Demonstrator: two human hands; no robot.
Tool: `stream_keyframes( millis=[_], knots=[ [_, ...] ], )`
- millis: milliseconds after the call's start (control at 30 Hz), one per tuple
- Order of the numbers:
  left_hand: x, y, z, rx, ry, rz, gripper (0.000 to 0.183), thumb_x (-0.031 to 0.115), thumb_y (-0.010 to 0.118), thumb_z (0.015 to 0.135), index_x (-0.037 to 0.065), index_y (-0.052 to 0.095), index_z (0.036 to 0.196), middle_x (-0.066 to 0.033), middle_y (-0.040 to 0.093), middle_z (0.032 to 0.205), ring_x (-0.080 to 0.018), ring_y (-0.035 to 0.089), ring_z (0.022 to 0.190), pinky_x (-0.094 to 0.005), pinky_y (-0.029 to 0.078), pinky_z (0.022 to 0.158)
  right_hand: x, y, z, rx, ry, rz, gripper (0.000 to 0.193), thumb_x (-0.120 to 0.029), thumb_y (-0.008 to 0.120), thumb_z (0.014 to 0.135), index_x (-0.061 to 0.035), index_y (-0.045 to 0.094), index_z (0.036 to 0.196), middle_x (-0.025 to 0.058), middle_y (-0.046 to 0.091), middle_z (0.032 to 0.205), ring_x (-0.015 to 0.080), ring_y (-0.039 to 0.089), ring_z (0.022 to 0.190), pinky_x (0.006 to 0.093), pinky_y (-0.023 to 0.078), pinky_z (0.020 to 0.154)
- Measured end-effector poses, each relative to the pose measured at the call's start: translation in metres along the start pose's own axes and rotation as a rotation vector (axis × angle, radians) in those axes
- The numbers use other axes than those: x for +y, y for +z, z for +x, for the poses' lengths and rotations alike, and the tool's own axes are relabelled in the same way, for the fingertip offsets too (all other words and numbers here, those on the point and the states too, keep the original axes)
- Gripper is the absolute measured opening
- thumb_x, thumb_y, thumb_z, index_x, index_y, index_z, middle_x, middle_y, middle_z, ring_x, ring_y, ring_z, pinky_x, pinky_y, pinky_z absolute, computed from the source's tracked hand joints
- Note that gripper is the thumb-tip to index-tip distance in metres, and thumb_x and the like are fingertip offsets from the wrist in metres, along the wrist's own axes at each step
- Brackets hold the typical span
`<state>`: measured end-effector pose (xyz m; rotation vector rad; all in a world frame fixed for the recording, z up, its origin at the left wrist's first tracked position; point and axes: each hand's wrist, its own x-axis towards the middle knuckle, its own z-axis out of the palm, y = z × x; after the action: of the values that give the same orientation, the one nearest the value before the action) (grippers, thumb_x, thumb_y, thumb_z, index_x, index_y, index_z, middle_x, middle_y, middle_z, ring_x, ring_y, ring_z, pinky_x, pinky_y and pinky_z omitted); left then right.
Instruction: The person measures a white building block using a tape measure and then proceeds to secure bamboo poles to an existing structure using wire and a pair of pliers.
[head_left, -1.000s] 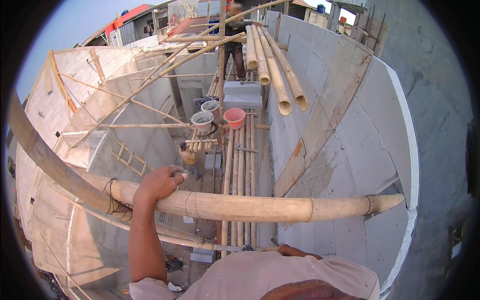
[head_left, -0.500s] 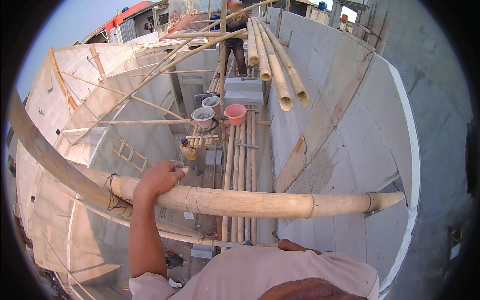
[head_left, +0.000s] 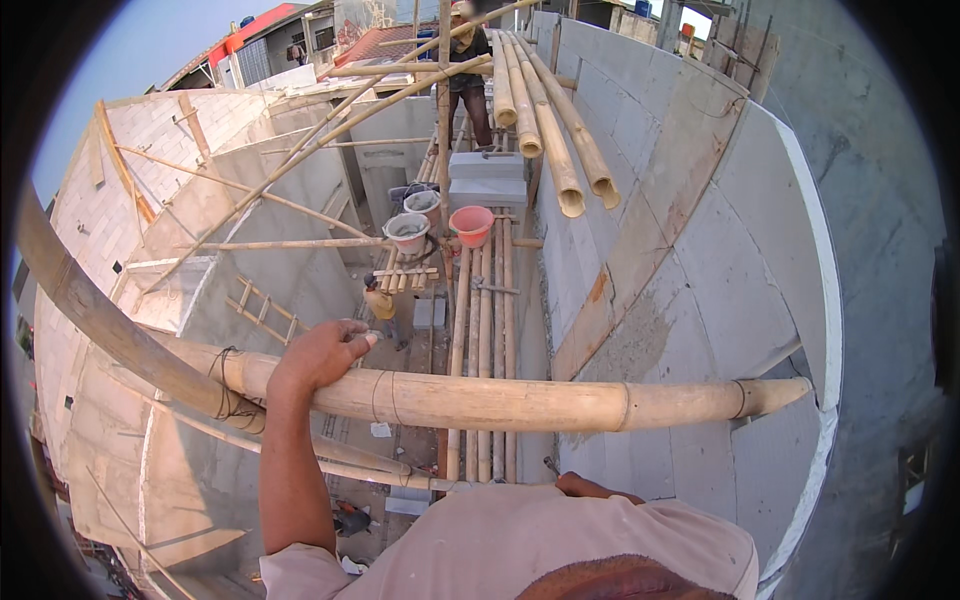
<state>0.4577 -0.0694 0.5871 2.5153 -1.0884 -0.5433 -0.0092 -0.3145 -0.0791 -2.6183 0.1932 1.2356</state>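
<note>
A thick bamboo pole (head_left: 500,402) crosses in front of me at chest height. My left hand (head_left: 325,357) rests on top of it, wrist against the pole, fingers loosely bent past its far side and not wrapped round it. Whitish dust shows on the thumb tip. My right hand (head_left: 580,486) is low by my shirt, mostly hidden, its fingers closed. From it sticks out a small tool with a dark metal end (head_left: 551,465), whose kind I cannot make out. Wire lashings (head_left: 232,385) tie the crossing pole to a curved, slanting bamboo pole (head_left: 110,315) at the left.
Below run several lengthwise bamboo poles (head_left: 484,350). Two mortar buckets (head_left: 407,230), a red bucket (head_left: 471,226) and stacked grey blocks (head_left: 487,185) stand ahead. A block wall (head_left: 690,290) rises at the right. Bamboo ends (head_left: 570,200) jut toward me. One co-worker (head_left: 470,75) stands beyond, another (head_left: 379,305) below.
My right hand has risen slightly, and more of the tool's metal end shows. The far co-worker's arm has come down. My left hand stays on the pole.
</note>
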Motion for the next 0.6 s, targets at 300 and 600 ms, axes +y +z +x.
stream_keyframes(
  millis=[300, 600],
  knots=[
    [-0.011, 0.006, 0.000, 0.002, 0.011, -0.026, 0.052, 0.041, 0.061, 0.093, 0.003, 0.066, 0.128, -0.0227, 0.072, 0.107, -0.0304, 0.071, 0.092, -0.0373, 0.051, 0.090, -0.022, -0.049, -0.022, -0.002, 0.127, 0.156, 0.033, -0.021, 0.057, 0.084, -0.0006, 0.074, 0.106, 0.0226, 0.071, 0.108, 0.0364, 0.071, 0.100, 0.0432, 0.056, 0.083],
    [-0.001, 0.003, 0.008, -0.005, 0.073, -0.035, 0.051, 0.039, 0.062, 0.093, 0.002, 0.065, 0.128, -0.0208, 0.073, 0.105, -0.0282, 0.071, 0.088, -0.0368, 0.052, 0.086, -0.037, -0.079, -0.053, 0.124, 0.355, 0.569, 0.032, -0.021, 0.064, 0.076, -0.0021, 0.075, 0.099, 0.0223, 0.071, 0.107, 0.0361, 0.071, 0.097, 0.0429, 0.056, 0.082]
  ],
)
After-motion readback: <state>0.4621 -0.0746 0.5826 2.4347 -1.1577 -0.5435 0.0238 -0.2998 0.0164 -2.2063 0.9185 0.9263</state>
